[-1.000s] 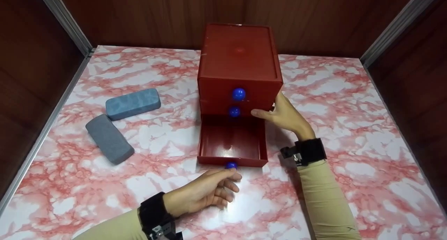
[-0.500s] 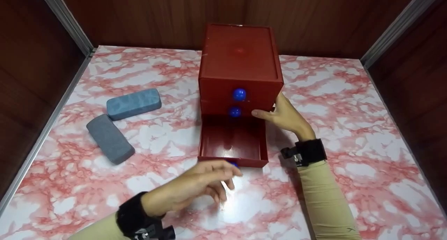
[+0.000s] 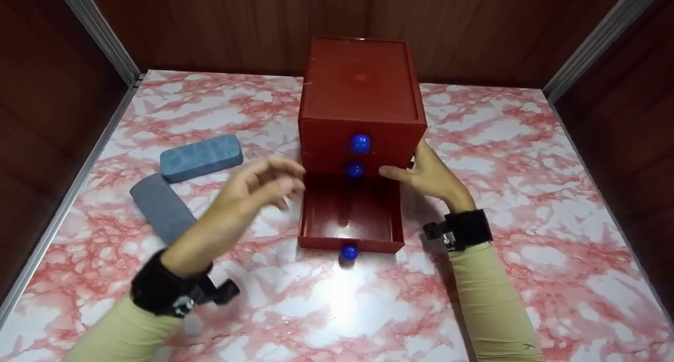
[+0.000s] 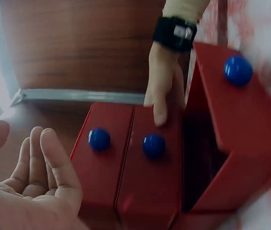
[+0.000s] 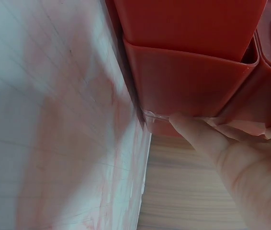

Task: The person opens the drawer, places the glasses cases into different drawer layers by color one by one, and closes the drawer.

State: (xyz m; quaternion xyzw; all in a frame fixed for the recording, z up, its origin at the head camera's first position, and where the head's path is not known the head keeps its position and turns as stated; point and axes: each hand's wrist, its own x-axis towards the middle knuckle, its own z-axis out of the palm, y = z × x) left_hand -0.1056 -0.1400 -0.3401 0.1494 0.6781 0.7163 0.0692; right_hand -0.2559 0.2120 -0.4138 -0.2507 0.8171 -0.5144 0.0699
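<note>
A red three-drawer cabinet (image 3: pixel 360 82) with blue ball knobs stands in the middle. Its bottom drawer (image 3: pixel 351 243) is pulled out and nothing lies in the part that shows; the two drawers above are closed. With the thumb on its front and the fingers along its right side, my right hand (image 3: pixel 436 177) holds the cabinet. Slightly blurred, my left hand (image 3: pixel 245 196) is in the air left of the cabinet, fingers loosely bent and holding nothing. Below it, partly covered by the forearm, lies a grey oblong case (image 3: pixel 162 204). A blue oblong case (image 3: pixel 201 157) lies behind that.
The table (image 3: pixel 505 140) has a red and white marbled top. Dark wood-look panels (image 3: pixel 237 30) with metal corner strips enclose it at the back and both sides. The bottom drawer's knob (image 3: pixel 349 253) juts toward the front.
My left hand has let go of the bottom drawer's knob and moved up and left, toward the blue case's right side. The right hand, cabinet and drawer stay as they were.
</note>
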